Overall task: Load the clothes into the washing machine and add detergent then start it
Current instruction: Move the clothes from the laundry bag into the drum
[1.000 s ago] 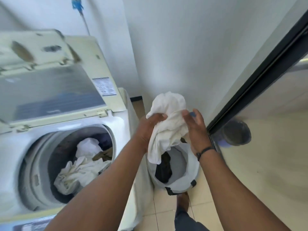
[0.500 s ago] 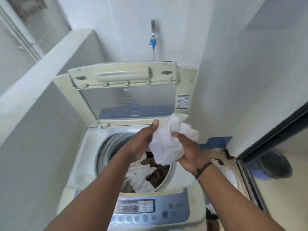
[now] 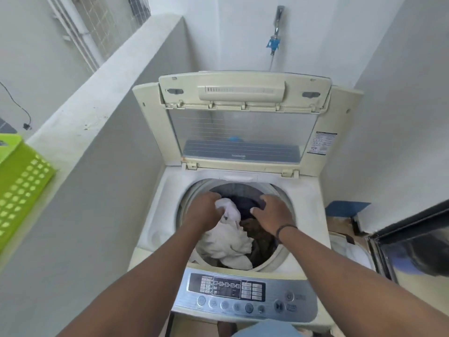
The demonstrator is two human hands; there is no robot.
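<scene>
1. The washing machine [image 3: 233, 215] sits in the middle of the frame, with its lid [image 3: 243, 122] standing up at the back.
2. The round drum [image 3: 194, 198] is open, and both hands are reaching down into it.
3. A white cloth [image 3: 230, 237] lies in the drum, low and to the left side of the hole. Dark clothes [image 3: 257, 237] lie beside it on the right.
4. The left hand [image 3: 202, 211] is over the top end of the white cloth. Its fingers are curled around a bunch of the cloth, so it grips the cloth.
5. The right hand [image 3: 273, 215] is just to the right of the white cloth and does not touch it. Its fingers are spread and bent a little, over the dark clothes. It holds nothing that can be seen. If the fingertips touch the dark clothes cannot be told.
6. Both arms come up from the bottom of the frame and point toward the drum. The backs of both hands face up. A dark band [image 3: 285, 229] is around the right wrist.
7. The control panel [image 3: 245, 297] with its buttons is at the front of the machine, under the arms.
8. A green basket [image 3: 21, 188] sits on the ledge at the left edge of the frame.
9. A tap with a blue part [image 3: 273, 43] is on the wall above the lid.
</scene>
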